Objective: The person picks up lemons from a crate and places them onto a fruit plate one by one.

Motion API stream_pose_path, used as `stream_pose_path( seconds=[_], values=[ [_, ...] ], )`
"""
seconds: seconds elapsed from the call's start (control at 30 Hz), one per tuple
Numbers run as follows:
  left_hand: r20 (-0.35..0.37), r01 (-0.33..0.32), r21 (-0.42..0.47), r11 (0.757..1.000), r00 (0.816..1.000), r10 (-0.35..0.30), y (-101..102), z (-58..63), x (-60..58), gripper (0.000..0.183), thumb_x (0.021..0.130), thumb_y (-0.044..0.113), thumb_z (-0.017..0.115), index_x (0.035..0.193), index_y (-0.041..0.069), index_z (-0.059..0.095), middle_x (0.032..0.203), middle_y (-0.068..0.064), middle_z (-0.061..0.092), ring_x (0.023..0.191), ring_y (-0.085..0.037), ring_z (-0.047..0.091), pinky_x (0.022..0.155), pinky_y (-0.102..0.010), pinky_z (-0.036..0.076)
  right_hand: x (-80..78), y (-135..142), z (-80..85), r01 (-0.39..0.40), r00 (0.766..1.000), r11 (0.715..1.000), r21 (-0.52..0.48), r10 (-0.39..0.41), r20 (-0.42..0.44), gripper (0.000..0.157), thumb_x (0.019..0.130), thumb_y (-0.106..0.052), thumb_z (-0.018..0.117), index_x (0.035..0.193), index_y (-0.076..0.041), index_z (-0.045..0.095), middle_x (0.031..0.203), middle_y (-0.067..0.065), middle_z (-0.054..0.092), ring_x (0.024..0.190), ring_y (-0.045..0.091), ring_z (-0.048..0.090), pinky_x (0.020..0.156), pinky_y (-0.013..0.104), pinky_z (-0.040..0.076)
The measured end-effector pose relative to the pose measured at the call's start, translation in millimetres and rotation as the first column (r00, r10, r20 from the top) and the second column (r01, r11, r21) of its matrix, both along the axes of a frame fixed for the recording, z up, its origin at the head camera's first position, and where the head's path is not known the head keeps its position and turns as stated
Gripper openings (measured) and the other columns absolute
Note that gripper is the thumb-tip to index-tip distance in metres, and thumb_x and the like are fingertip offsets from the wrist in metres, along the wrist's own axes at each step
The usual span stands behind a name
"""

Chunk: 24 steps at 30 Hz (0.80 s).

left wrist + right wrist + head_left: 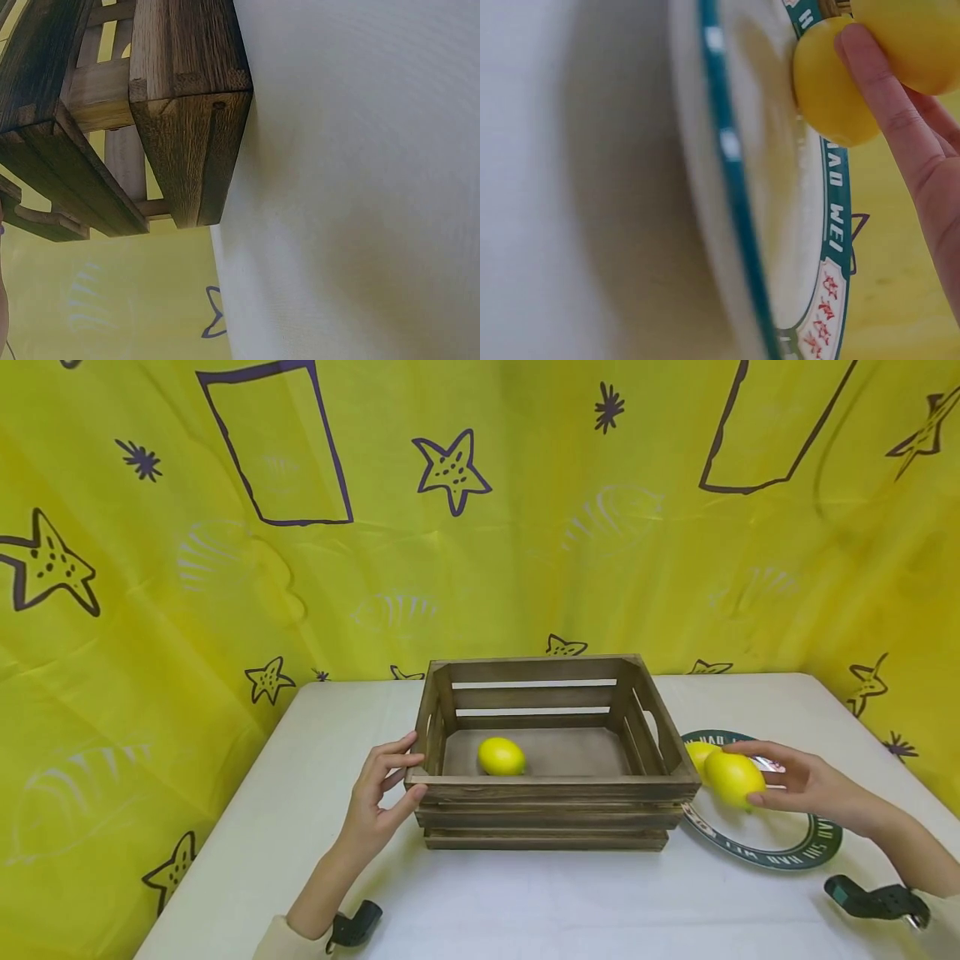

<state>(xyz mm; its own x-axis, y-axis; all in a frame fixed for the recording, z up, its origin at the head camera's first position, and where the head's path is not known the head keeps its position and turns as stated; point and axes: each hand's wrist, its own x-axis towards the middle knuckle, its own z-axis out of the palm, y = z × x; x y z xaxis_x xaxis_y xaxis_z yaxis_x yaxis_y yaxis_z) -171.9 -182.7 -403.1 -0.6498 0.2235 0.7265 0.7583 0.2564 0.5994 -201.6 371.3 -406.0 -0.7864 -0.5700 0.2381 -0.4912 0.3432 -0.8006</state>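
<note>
A brown slatted wooden crate [540,793] stands mid-table with a yellow lemon [501,757] inside. My left hand [381,797] grips the crate's near left corner, fingers along the side wall and thumb at the front. In the left wrist view, the crate's end [180,135] shows close up and little of that hand is visible. To the crate's right, my right hand [802,783] holds another lemon [733,778] between thumb and fingers over a plate [813,843]. Behind it, partly hidden, a further lemon [699,753] sits at the plate's left side; in the right wrist view both lemons overlap.
The plate's green rim [836,195] bears lettering and lies close beside the crate's right wall. A white cloth [540,910] covers the table. Behind it hangs a yellow curtain [510,568] with starfish drawings. Dark devices [873,897] are strapped to both wrists.
</note>
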Motion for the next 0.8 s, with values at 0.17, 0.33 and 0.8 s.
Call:
stream_pose_path(
  seconds=[0.17,0.33,0.8],
  values=[
    [-0.001,0.003,0.002,1.0,1.0,-0.003,0,-0.5,-0.1,0.039,0.08,-0.013,0.067,0.116,-0.002,0.058,0.134,-0.024,0.048,0.131,-0.01,0.046,0.1,-0.021,0.046,3.6,3,-6.7,-0.035,0.998,0.998,-0.057,0.038,0.054,0.063,0.082,0.021,0.06,0.14,0.002,0.044,0.141,-0.022,0.046,0.119,-0.006,0.05,0.087,0.014,0.05],
    [-0.007,0.008,0.006,1.0,1.0,-0.008,0,-1.4,-0.9,0.038,0.081,-0.013,0.067,0.116,-0.002,0.058,0.135,-0.024,0.048,0.131,-0.011,0.046,0.1,-0.021,0.046,7.6,4,-12.7,0.001,0.996,0.999,-0.037,0.002,0.087,0.066,0.082,0.018,0.063,0.14,-0.01,0.049,0.139,-0.024,0.045,0.114,-0.009,0.052,0.081,0.019,0.056],
    [-0.015,0.01,0.014,1.0,1.0,-0.009,0,-2.6,-1.2,0.037,0.081,-0.012,0.067,0.116,-0.003,0.058,0.135,-0.025,0.048,0.131,-0.011,0.046,0.1,-0.021,0.046,12.0,6,-23.7,-0.205,0.962,0.965,-0.16,0.229,0.147,0.067,0.083,0.021,0.059,0.144,0.001,0.04,0.146,-0.019,0.041,0.118,0.001,0.056,0.087,0.022,0.056]
  ],
)
